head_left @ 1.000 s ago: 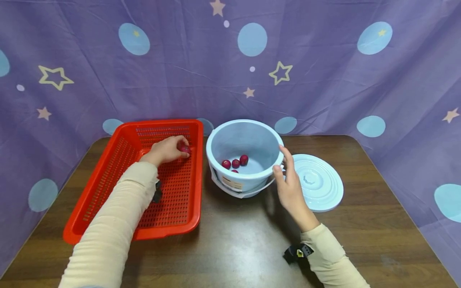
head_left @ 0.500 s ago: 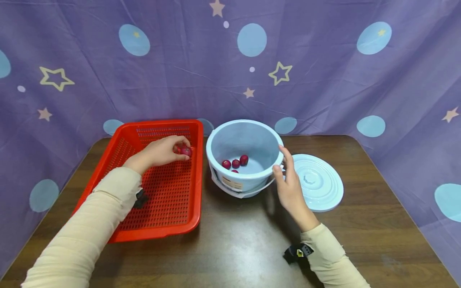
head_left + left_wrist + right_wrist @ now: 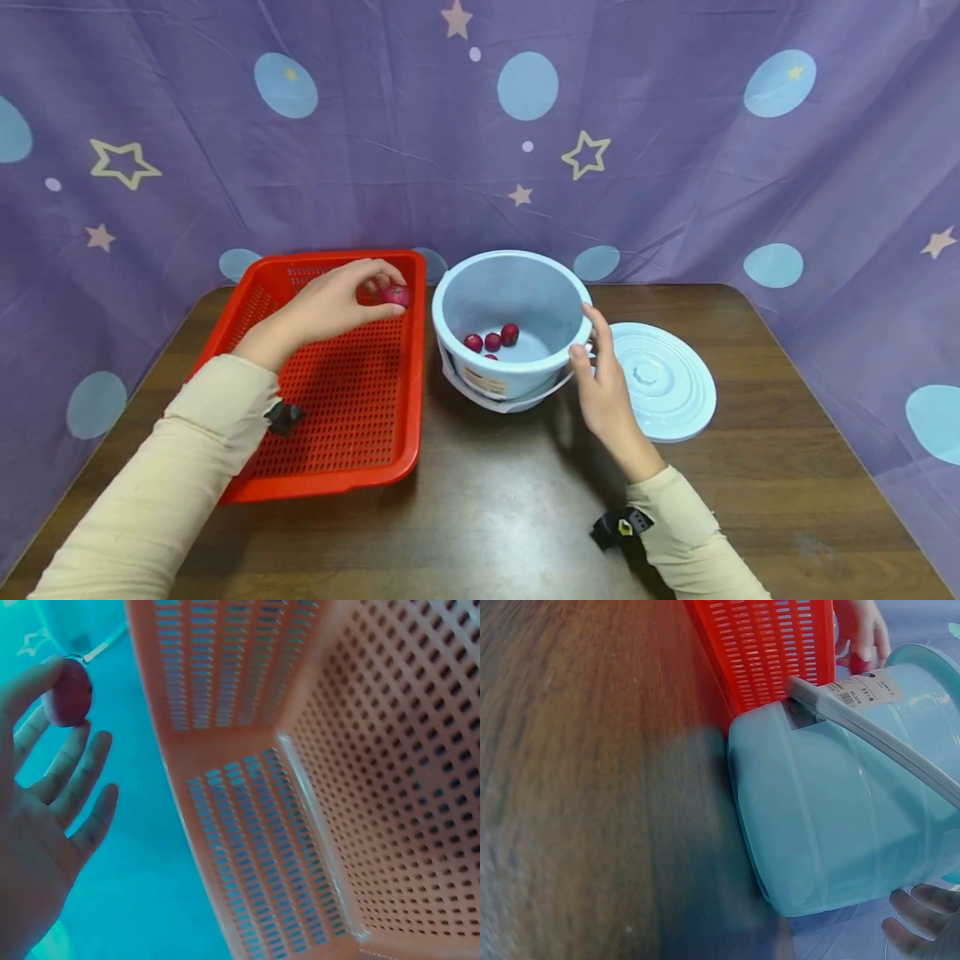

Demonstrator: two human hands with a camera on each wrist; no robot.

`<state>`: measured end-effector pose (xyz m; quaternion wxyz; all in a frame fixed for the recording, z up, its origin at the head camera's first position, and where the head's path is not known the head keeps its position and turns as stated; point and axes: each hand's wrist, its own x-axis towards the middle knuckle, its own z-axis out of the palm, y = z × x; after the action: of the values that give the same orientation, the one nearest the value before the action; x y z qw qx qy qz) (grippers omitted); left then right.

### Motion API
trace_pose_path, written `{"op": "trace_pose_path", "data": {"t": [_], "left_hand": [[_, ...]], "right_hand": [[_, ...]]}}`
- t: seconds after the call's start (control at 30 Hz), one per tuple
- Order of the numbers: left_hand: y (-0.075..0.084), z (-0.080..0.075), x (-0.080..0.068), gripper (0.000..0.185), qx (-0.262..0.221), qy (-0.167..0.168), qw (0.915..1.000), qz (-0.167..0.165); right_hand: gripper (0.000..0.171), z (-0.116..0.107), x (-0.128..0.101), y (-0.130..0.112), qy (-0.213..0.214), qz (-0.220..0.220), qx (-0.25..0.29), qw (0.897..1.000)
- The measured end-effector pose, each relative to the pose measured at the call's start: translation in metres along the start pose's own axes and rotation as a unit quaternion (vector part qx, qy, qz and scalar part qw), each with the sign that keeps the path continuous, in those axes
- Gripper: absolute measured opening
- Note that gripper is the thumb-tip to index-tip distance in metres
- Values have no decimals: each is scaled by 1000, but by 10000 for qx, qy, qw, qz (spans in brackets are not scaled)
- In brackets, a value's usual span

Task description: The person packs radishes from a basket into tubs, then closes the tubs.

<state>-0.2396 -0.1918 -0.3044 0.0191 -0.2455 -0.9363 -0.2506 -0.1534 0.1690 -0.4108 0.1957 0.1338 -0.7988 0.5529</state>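
Note:
A small round red fruit (image 3: 395, 296) is pinched between the thumb and fingers of my left hand (image 3: 341, 296). In the head view that hand hangs over the far right side of the red plastic basket (image 3: 414, 417). The left wrist view shows the fruit (image 3: 69, 694) at my fingertips, past the basket's rim. A light blue bucket (image 3: 517, 385) stands right of the basket, with several red fruits (image 3: 492, 342) on its bottom. My right hand (image 3: 609, 392) rests on the bucket's right rim, its fingers and thumb fairly straight. The right wrist view shows fingertips (image 3: 907, 911) at the outer wall.
A round light blue lid (image 3: 660, 383) lies on the wooden table (image 3: 495, 508) behind and right of my right hand. The bucket's handle (image 3: 510, 406) hangs down at its front. A purple starry curtain (image 3: 420, 108) backs the table.
My left hand has lifted the red fruit from low inside the basket and moved slightly right, toward the rim near the bucket. My right hand and the bucket stay in place.

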Motion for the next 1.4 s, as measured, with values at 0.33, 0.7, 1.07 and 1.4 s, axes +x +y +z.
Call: {"op": "trace_pose_path", "data": {"t": [0.33,0.7,1.07,1.4], "left_hand": [[35,0,-4,32,-386,377,9973,505],[63,7,-4,32,-40,86,9958,910],[77,17,0,35,158,-25,9909,1334],[85,27,3,36,137,-221,9859,1654]], "right_hand": [[51,0,1,-1,7,-14,-20,10000],[51,-2,-1,-30,-20,133,-19,9999],[53,0,1,-4,18,99,-9,9999],[52,0,1,-4,8,72,-26,10000]]}}
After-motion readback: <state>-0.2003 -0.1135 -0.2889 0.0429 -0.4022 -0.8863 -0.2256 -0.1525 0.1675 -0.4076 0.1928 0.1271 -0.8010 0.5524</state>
